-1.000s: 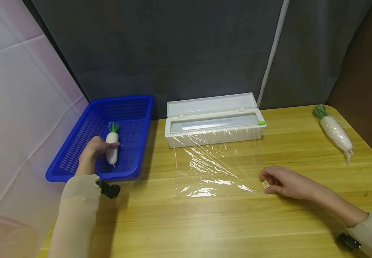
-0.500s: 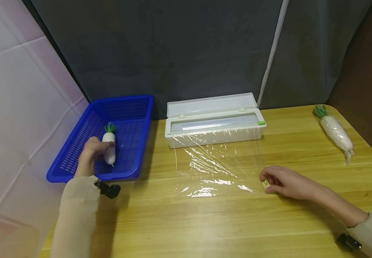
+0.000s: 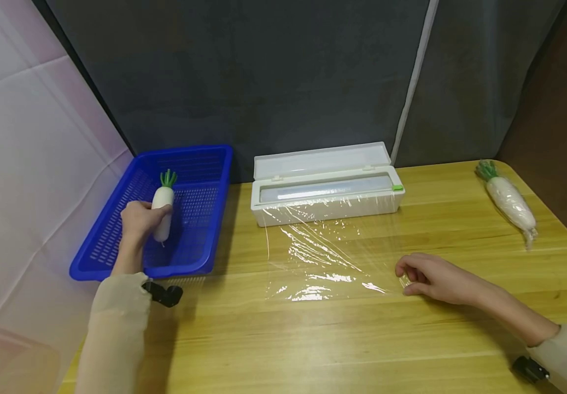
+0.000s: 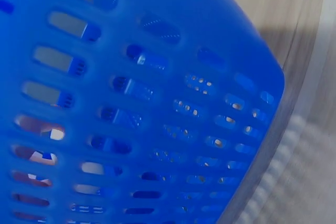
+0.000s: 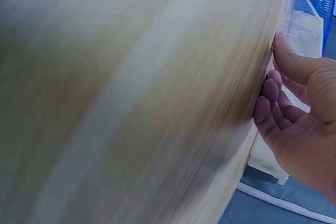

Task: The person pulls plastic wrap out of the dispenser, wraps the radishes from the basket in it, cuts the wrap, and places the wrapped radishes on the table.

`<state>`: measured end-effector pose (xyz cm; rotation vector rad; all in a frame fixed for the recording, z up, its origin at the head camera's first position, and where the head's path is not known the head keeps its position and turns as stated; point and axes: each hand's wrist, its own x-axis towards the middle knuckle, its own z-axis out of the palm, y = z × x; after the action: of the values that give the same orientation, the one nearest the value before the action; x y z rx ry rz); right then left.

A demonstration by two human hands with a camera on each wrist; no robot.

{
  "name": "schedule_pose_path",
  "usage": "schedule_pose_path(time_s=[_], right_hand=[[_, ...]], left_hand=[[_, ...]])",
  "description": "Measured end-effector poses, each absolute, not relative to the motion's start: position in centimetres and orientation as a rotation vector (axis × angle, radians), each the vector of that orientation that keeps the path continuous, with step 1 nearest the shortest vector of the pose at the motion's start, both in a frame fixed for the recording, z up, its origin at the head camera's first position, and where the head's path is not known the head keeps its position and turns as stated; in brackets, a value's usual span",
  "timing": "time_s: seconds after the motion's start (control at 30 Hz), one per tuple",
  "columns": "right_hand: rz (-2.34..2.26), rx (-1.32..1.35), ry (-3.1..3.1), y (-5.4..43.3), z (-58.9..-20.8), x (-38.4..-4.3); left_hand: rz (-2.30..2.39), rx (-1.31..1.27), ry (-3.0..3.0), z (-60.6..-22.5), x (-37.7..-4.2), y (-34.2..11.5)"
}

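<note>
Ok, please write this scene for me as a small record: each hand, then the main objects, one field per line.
Left hand: inside the blue basket, gripping a white radish
Right hand: pinches the clear film near its right edge
Film: stretches from the white box over the table
Box lid: open
Second radish: film-wrapped, lying on the table at far right

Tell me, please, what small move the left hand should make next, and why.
Probably raise the white radish out of the blue basket toward the plastic wrap: the left hand grips it in the basket, and the wrap lies drawn out before its open white dispenser, the right hand at one corner.
</note>
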<state>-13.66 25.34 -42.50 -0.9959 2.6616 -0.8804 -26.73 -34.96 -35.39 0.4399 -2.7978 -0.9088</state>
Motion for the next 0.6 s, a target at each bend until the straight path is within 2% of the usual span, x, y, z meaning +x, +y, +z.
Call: schedule_pose_path(time_s=[0.6], right_hand=[[-0.866,-1.021,2.700,25.2,-42.7,-13.5]], left_hand=[[-0.997,0.358,-2.619,-33.8,-26.9,-33.4]])
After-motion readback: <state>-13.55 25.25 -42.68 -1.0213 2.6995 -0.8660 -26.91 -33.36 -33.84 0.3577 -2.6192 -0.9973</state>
